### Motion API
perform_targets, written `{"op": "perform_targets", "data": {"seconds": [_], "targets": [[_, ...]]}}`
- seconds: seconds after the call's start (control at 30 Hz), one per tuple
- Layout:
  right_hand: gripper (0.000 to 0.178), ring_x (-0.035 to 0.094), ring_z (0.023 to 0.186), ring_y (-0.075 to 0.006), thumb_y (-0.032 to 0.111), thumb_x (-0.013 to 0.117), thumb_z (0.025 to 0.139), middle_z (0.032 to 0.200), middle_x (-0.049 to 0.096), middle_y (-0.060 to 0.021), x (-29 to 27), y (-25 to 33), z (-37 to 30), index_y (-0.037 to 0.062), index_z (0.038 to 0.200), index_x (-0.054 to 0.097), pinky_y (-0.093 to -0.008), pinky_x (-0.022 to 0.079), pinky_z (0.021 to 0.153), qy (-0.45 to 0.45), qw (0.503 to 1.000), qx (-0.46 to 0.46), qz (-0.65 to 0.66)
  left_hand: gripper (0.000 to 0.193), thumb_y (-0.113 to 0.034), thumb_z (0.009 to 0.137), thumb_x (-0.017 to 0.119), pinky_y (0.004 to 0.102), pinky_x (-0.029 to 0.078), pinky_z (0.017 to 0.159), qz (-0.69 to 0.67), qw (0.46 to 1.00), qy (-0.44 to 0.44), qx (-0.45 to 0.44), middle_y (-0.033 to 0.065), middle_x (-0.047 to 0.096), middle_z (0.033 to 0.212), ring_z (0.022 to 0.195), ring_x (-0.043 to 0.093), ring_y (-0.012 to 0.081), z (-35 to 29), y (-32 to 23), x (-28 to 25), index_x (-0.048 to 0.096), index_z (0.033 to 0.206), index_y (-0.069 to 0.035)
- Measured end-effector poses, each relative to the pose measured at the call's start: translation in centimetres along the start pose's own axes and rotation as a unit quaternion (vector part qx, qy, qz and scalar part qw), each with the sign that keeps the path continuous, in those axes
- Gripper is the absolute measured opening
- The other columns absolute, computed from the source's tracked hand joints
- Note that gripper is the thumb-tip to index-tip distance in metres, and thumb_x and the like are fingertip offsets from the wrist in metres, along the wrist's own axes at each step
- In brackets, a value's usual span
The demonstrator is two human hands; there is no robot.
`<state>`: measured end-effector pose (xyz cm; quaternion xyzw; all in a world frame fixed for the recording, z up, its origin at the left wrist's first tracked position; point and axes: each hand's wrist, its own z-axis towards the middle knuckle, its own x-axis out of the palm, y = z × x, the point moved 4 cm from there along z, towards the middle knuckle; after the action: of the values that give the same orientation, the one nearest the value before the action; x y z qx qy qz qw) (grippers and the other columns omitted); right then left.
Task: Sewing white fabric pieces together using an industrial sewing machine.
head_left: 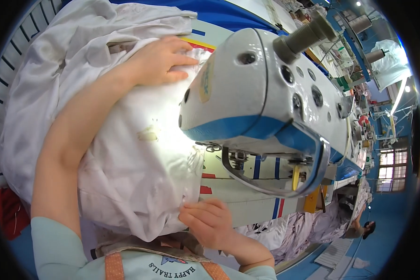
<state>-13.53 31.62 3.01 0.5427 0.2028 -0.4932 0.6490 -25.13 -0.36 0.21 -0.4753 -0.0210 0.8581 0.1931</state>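
Observation:
White fabric [140, 186], rumpled and with a small embroidered motif, spreads over the left of the sewing table and under the lit head of a white and blue sewing machine [228, 84]. Across the fabric's far part reaches my left arm; my left hand [165, 60] lies on the cloth with its fingers stretched out toward the machine. At the near edge, my right hand [207, 221] is closed, pinching the fabric's edge between thumb and fingers. The needle area is partly hidden by the machine head.
Coloured tape marks the pale table [238, 205] right of the fabric. A pile of pale cloth [289, 233] lies beyond my right hand. Thread cones [359, 23] stand on a rack at the upper right. Another person [357, 228] is far off at the right.

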Motion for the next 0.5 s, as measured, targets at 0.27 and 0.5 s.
{"op": "perform_targets", "data": {"seconds": [0.27, 0.5], "targets": [[0.019, 0.064, 0.091, -0.0163, 0.008, 0.063, 0.067, 0.094, 0.067, -0.0024, 0.2, 0.2, 1.7, 0.0089, 0.085, 0.065, -0.0322, 0.048, 0.079, -0.014, 0.997, -0.056, -0.055, 0.021, -0.016, 0.075, 0.067, 0.0382, 0.048, 0.081, -0.09, 0.984, 0.054, -0.146, 0.0102, 0.059, 0.101, 0.099, 0.056, 0.0278, -0.2, -3.8, -1.2, 0.065, 0.093, -0.005], [0.019, 0.064, 0.09, -0.0196, 0.007, 0.062, 0.066, 0.093, 0.066, -0.0036, -0.1, 0.8, 0.1, 0.0076, 0.085, 0.064, -0.0357, 0.051, 0.083, -0.013, 0.998, -0.066, -0.006, 0.023, -0.008, 0.067, 0.068, 0.0472, 0.043, 0.083, -0.016, 0.995, -0.046, -0.092, 0.0076, 0.061, 0.09, 0.094, 0.056, 0.0272, -2.8, -7.1, -0.4, 0.066, 0.089, -0.007]]}}
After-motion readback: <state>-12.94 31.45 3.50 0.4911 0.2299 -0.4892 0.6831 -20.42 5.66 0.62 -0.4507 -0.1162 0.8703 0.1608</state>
